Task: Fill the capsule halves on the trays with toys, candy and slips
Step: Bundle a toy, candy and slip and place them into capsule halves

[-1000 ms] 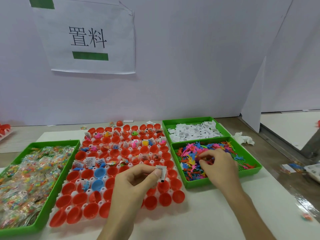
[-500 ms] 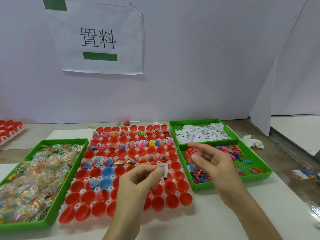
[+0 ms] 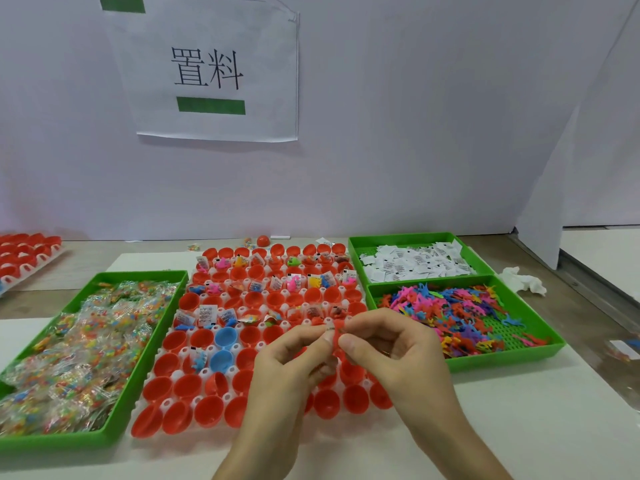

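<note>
I log left hand (image 3: 291, 368) pinching a white slip (image 3: 330, 328), right hand (image 3: 391, 355) pinching a red toy (image 3: 337, 336), fingertips meeting, red capsule halves (image 3: 183, 388) directly beneath both.

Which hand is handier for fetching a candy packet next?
Left, probably: the candy tray lies to the left, nearer the left hand. Both are busy though: it pinches a slip, the right hand a red toy.

Under your grip: packed capsule tray (image 3: 165, 404). Right: toy tray (image 3: 502, 358) wall near. Left: candy tray (image 3: 142, 375) farther. Nearer you: open table (image 3: 450, 427).
</note>
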A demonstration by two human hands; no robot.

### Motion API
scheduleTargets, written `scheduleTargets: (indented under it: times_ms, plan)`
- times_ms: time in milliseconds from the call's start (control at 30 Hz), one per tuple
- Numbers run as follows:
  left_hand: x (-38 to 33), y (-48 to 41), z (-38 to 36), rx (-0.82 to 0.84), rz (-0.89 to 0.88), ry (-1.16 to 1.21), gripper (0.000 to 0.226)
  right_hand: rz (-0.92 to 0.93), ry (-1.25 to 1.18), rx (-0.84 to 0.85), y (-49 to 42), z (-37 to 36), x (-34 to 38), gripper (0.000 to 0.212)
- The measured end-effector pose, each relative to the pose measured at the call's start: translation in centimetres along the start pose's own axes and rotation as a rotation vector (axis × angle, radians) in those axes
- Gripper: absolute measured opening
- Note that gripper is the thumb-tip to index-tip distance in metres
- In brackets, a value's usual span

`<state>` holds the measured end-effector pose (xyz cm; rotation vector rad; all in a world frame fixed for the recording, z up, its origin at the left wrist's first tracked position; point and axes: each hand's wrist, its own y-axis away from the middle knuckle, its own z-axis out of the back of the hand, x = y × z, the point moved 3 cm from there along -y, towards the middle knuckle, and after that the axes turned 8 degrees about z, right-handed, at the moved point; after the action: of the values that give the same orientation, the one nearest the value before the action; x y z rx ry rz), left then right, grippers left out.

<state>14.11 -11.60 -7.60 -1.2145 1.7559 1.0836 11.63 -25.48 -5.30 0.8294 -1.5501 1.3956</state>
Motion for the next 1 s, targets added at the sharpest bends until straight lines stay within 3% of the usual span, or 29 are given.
scheduleTargets:
  times_ms: [167, 333, 467, 600, 733, 867, 1000]
  plan:
    - [0.0, 0.1, -0.4, 0.108, 0.139, 0.196, 0.020, 0.052, 0.088, -0.017, -0.1, 0.3, 0.0, 0.023]
    - [-0.2, 0.2, -0.5, 0.138, 0.124, 0.230, 0.023, 0.067, 0.072, -0.010, -0.1, 0.3, -0.1, 0.012]
    - [-0.5, 0.3, -0.5, 0.108, -0.031, 0.052, 0.032, 0.078, 0.038, -0.013, 0.0, 0.3, -0.4, 0.024]
    - [-1.1, 0.5, -0.3, -0.016, -0.272, -0.190, 0.016, 0.083, -0.004, 0.058, -0.2, 0.6, -0.1, 0.034]
    - [-1.3, 0.9, -0.3, -0.049, -0.483, -0.401, 0.027, 0.081, 0.117, 0.166, -0.7, 1.3, 0.5, 0.025]
    - [-0.9, 1.1, -0.5, -0.057, -0.520, -0.515, 0.029, 0.020, 0.163, 0.205, -1.2, 2.1, 0.4, 0.019]
    - [-1.1, 1.2, -0.5, -0.040, -0.508, -0.450, 0.015, 0.013, 0.063, 0.229, -1.2, 2.2, 0.5, 0.006]
